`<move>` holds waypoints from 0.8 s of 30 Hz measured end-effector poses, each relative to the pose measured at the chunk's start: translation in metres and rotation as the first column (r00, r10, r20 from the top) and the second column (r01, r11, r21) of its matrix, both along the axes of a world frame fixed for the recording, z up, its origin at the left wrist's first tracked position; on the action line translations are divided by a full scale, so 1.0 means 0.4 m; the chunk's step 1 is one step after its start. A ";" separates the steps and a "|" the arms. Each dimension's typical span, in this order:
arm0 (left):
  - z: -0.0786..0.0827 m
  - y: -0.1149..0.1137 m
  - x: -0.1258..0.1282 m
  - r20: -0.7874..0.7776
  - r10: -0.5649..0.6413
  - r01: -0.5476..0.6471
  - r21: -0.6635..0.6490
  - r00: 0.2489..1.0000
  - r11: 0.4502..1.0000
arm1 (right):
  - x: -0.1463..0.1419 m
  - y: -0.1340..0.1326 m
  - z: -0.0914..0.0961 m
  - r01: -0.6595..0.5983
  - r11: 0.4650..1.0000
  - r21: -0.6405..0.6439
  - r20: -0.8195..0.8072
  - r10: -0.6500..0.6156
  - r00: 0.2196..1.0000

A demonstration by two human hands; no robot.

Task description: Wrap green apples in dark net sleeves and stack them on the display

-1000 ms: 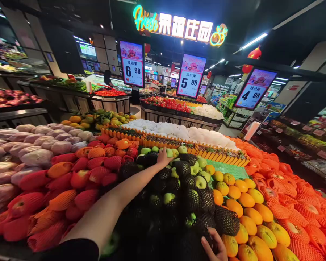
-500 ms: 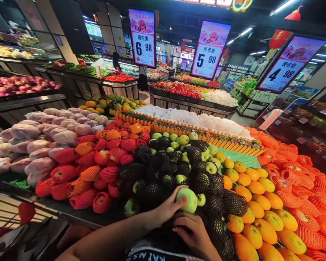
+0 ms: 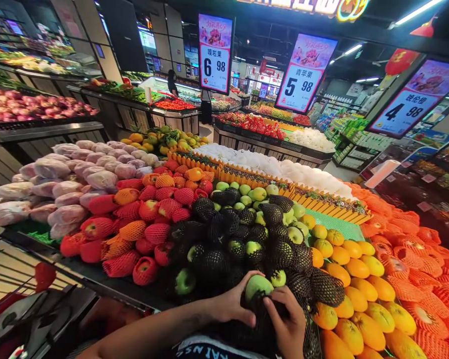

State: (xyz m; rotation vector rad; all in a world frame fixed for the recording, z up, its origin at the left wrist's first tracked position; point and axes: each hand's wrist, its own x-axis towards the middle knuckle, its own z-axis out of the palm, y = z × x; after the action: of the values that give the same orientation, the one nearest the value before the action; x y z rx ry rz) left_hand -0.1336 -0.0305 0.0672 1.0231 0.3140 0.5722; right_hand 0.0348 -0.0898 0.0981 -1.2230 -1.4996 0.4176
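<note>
A green apple [image 3: 257, 285] sits between my two hands at the front edge of the display, and its top is bare. My left hand [image 3: 236, 303] is closed round the apple's left side, thumb low in front. Around the lower part of the fruit lies a black foam net sleeve [image 3: 261, 305]. My right hand [image 3: 291, 319] pinches this sleeve at the apple's right side with thumb and fingers. Behind my hands are black-netted green apples [image 3: 236, 248], some with green skin showing at the opening. The underside of the held apple is hidden.
Red-netted fruit [image 3: 149, 234] and wrapped pale fruit [image 3: 60, 192] lie to the left. Oranges [image 3: 362, 294] and orange-netted fruit [image 3: 415, 249] are on the right. A shopping cart [image 3: 18, 269] stands at the lower left. Price screens [image 3: 215, 55] hang above.
My right hand has come up beside the apple from below it. The black net now covers the apple's lower part, where bare green skin showed before. The view has turned slightly left.
</note>
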 end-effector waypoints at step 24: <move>0.036 0.025 0.007 -0.400 -0.158 0.242 0.169 0.903 0.955 | 0.043 0.086 -0.056 -0.415 0.667 -0.619 -0.575 -0.026 0.817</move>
State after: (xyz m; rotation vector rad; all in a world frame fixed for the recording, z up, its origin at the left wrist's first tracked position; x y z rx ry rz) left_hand -0.1310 -0.0203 0.0817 1.3632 0.4916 0.2157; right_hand 0.0520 -0.0553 0.0758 -1.3551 -0.9590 1.5153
